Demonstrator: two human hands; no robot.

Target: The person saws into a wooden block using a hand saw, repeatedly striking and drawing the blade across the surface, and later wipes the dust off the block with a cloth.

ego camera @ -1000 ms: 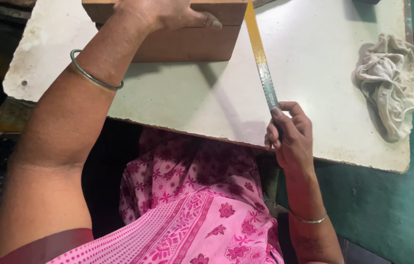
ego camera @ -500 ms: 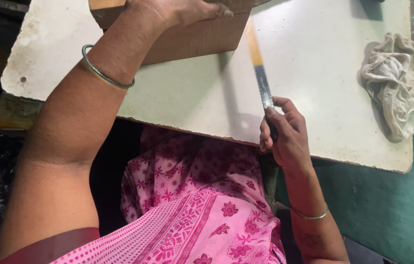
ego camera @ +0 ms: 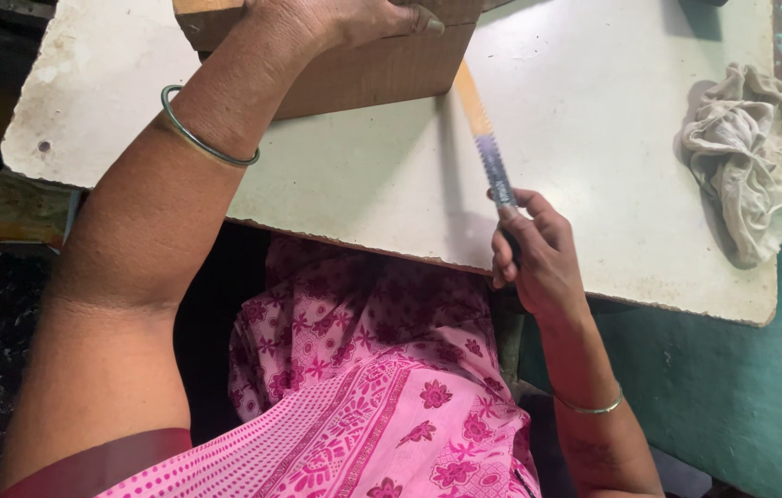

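My left hand [ego camera: 354, 17] presses down on a brown wooden block [ego camera: 382, 69] at the far edge of a white table [ego camera: 335, 184]. My right hand [ego camera: 529, 249] grips the near end of a long thin blade [ego camera: 483, 138], a saw-like strip with an orange and a dark part. The blade slants up toward the block's right side and meets it near the corner. The block's top runs out of the picture.
A crumpled grey-white cloth [ego camera: 746, 157] lies on the table's right side. The table's near edge [ego camera: 649, 300] is worn and chipped. Green floor [ego camera: 760, 406] shows on the right, and pink patterned fabric [ego camera: 382, 397] covers my lap below the table.
The blade has slid forward toward the block, so less of its length shows. My right hand moved slightly up and left with it. My left hand stays on the block.
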